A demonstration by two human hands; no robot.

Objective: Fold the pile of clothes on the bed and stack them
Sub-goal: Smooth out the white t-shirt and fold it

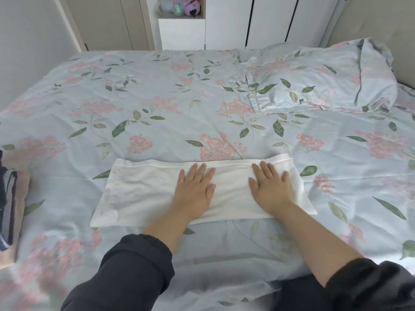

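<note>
A white garment (139,194) lies folded into a long flat strip across the near middle of the bed (157,97). My left hand (194,189) presses flat on its centre with straight fingers. My right hand (269,187) presses flat on its right part, fingers spread. Both palms face down and hold nothing. A stack of folded clothes (10,203), dark, striped and tan, sits at the far left edge of the bed, partly cut off by the frame.
A floral pillow (314,81) lies at the back right of the bed. Beyond the bed stand wardrobe doors (105,21) and a white shelf with plush toys (182,7). The floral sheet spreads wide behind the garment.
</note>
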